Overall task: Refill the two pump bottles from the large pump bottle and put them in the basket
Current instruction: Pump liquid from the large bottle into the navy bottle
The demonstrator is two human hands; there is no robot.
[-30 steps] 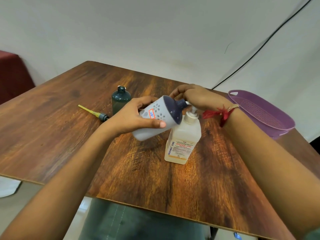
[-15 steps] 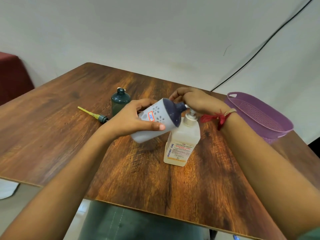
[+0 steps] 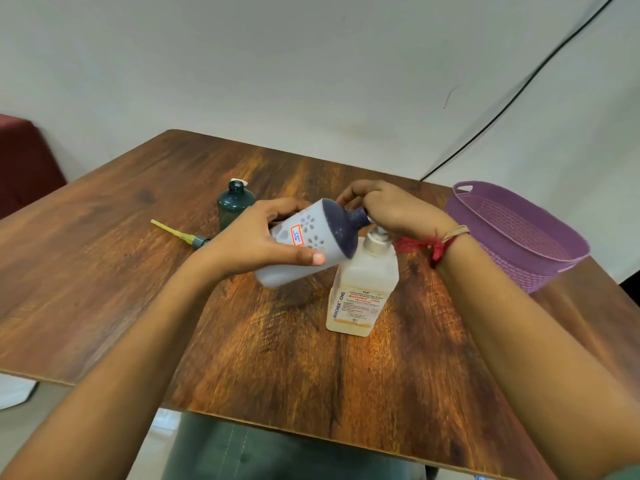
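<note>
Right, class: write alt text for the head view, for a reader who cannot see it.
The left hand holds a white bottle tilted at the large pump bottle, whose pump the right hand covers; a purple basket stands to the right.

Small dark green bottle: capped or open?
Open: the dark green bottle has a bare neck; a yellow-tubed pump lies beside it on the wooden table.

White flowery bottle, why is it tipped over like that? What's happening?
A person is refilling it. The left hand holds the white bottle tilted, its dark neck against the pump of the big bottle, which stands on the table. The right hand grips that pump's top. A small green bottle stands open behind, its yellow-tubed pump lying beside it. Neither small bottle is in the purple basket yet.
</note>
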